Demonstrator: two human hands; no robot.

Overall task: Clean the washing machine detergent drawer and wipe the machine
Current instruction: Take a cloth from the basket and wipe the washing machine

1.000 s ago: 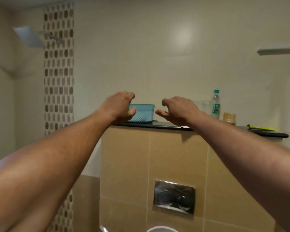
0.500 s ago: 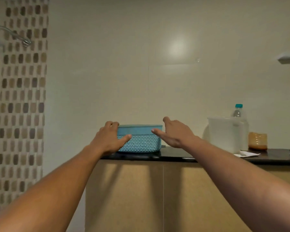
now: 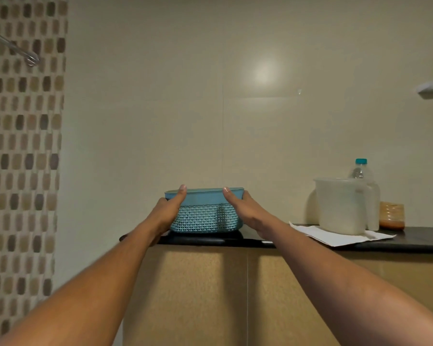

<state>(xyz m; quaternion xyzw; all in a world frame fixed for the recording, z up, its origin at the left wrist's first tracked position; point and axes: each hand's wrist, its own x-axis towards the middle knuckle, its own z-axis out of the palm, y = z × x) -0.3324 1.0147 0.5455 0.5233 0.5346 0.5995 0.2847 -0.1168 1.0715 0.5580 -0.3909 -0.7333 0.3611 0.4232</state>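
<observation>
Now both hands on the blue mesh basket point(image 3: 206, 217), one at each end. L hand point(image 3: 166, 213): thumb laid straight up the front face, tip at rim top; other fingers wrapped round the L end, mostly hidden behind it. R hand point(image 3: 246, 212): thumb up the front likewise, tip on the solid rim band; one fingertip shows curled round the R end, rest hidden. Grip = squeeze from both ends, basket betw. the palms. Basket's base is level w/ the black ledge point(image 3: 410, 239); can't tell if resting or just lifted.

Right of the R fingers, well apart: white paper sheet point(image 3: 335, 237) flat on ledge, translucent jug point(image 3: 340, 206) standing on it, bottle point(image 3: 360, 168) w/ teal cap behind the jug, amber jar point(image 3: 391, 216) beyond. Far left of the L fingers, high up: chrome shower arm point(image 3: 23, 51).

Vs 0.5 s ago: thumbs then pointed inward across the basket front; now upright, hands closed in tighter. Vs 1 s ago: hands were in mid-air, loosely curled, short of the basket.
</observation>
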